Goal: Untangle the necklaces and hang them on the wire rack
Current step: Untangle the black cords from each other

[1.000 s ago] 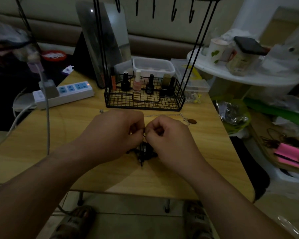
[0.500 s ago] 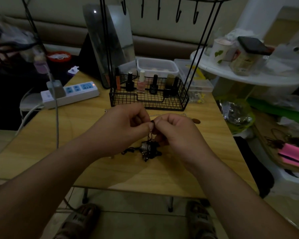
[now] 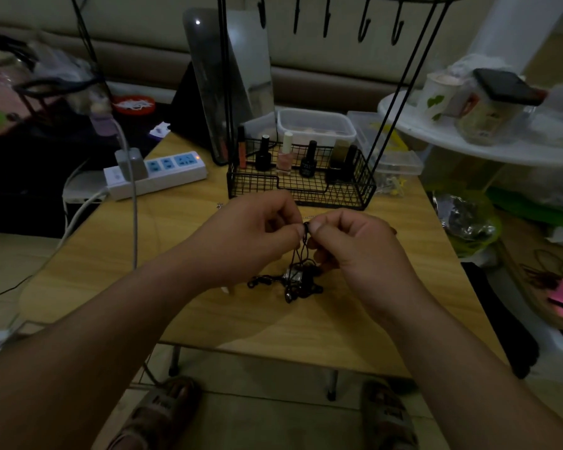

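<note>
1. The left hand [image 3: 254, 235] and the right hand [image 3: 351, 245] are lifted a little above the middle of the wooden table [image 3: 273, 329]. Their fingers are curled and their thumb tips almost meet. Each hand pinches the top of a black cord necklace [image 3: 301, 254] between thumb and forefinger.
2. From that pinch the cords drop to a dark tangle lying on the wood right under the hands, with a small silvery piece caught in it.
3. A thin pale chain [image 3: 310, 217] shows on the table just behind the knuckles, mostly hidden by them.
4. Further back, near the far edge, stands the black wire rack [image 3: 335, 194]. Its basket holds nail polish bottles [image 3: 285, 155], and a row of hooks [image 3: 364, 27] runs along the top.
5. A mirror [image 3: 238, 76] leans just behind the rack's left side.
6. Towards the far left corner lies a white power strip [image 3: 163, 172] with a plug in it.
7. Below the front edge, two sandalled feet [image 3: 160, 414] rest on the floor.
</note>
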{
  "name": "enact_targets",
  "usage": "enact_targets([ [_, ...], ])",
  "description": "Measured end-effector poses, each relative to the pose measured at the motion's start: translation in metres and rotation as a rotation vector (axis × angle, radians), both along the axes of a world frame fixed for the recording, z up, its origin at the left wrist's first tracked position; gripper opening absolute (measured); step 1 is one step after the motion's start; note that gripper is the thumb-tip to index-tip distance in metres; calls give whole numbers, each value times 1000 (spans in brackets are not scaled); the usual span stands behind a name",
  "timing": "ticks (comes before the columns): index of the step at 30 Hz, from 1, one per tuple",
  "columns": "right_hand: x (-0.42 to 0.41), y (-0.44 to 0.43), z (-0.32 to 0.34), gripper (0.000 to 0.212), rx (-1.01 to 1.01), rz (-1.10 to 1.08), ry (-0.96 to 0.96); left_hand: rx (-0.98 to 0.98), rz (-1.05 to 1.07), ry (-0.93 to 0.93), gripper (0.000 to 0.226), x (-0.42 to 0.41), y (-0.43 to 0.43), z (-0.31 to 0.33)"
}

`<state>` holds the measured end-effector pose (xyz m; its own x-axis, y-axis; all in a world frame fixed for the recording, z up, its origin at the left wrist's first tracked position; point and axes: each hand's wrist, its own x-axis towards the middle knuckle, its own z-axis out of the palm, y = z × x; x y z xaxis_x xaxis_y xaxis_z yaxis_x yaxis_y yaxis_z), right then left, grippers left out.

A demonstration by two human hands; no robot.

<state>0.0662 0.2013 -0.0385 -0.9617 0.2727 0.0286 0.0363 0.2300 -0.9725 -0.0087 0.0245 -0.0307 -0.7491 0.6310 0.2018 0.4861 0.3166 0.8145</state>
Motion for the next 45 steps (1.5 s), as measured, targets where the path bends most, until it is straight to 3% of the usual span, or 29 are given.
enact_targets([
  [4,-1,-3,1,11,64,-22,52,-3,19,-23,14,-1,3,3],
  [12,-1,0,2,11,76,-30,111,47,23,-62,5,-7,8,6],
  [18,-4,-2,-2,12,146,-80,135,-52,93,58,8,-3,14,6],
  [25,-2,-4,-6,12,319,-122,136,-204,215,352,8,3,20,3],
  [29,2,-4,-7,11,347,-109,135,-212,193,405,11,3,21,0],
  [34,0,0,-2,11,244,-119,103,-105,200,229,10,1,26,1],
  [40,-5,1,5,14,-254,-108,7,146,194,-105,9,1,24,8],
  [45,-7,0,5,15,-251,-92,9,158,114,-275,13,1,17,6],
])
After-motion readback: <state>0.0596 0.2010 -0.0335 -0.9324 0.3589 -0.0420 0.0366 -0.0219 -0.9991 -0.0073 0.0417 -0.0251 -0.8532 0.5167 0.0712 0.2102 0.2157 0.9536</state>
